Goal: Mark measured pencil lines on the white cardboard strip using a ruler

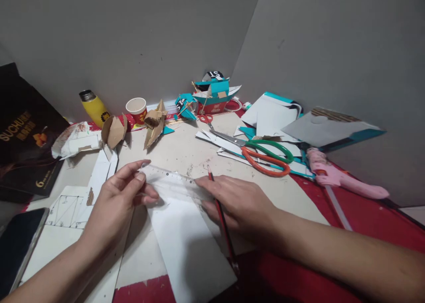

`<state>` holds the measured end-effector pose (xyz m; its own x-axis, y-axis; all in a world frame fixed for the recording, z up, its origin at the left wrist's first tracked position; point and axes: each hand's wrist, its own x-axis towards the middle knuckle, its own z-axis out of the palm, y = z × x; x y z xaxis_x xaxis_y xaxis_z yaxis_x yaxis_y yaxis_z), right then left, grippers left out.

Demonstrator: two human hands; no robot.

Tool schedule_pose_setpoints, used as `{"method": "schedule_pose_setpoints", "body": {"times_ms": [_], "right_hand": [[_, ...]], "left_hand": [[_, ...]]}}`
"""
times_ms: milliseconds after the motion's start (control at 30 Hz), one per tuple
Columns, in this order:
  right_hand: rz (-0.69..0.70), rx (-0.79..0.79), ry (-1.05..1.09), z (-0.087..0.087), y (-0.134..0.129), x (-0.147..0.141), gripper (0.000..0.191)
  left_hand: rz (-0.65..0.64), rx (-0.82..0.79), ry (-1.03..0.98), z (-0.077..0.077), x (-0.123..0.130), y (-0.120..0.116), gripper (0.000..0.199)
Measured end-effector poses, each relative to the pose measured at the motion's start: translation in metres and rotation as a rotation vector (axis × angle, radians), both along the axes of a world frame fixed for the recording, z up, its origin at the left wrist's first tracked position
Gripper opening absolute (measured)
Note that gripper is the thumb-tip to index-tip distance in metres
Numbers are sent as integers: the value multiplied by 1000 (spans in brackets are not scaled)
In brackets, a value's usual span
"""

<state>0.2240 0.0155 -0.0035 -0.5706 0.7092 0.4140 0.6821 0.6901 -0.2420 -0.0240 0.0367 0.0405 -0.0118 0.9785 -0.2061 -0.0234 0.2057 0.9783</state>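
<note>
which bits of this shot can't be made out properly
- Head view: clear ruler, right end hidden by the right hand; its markings are blurred.
- Head view: smartphone, cut off by the left edge.
- Head view: labels on the paper drawing, too small to read.

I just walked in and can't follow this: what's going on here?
Someone's two bare hands are busy at a cluttered table. The left hand pinches one end of a clear strip, probably a ruler, and the right hand is at its other end, with a red-and-black pencil between its fingers. A white card lies below. The large scissors lie aside.
</note>
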Motion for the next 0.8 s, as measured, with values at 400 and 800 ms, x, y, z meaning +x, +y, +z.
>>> {"method": "schedule_pose_setpoints", "body": {"times_ms": [400, 800], "right_hand": [[322, -81, -238, -4, 27, 22, 42], [265, -176, -190, -4, 24, 21, 44]], "left_hand": [[-356, 978, 1312, -23, -25, -53, 32], [-626, 1134, 1567, -50, 4, -73, 50]]}}
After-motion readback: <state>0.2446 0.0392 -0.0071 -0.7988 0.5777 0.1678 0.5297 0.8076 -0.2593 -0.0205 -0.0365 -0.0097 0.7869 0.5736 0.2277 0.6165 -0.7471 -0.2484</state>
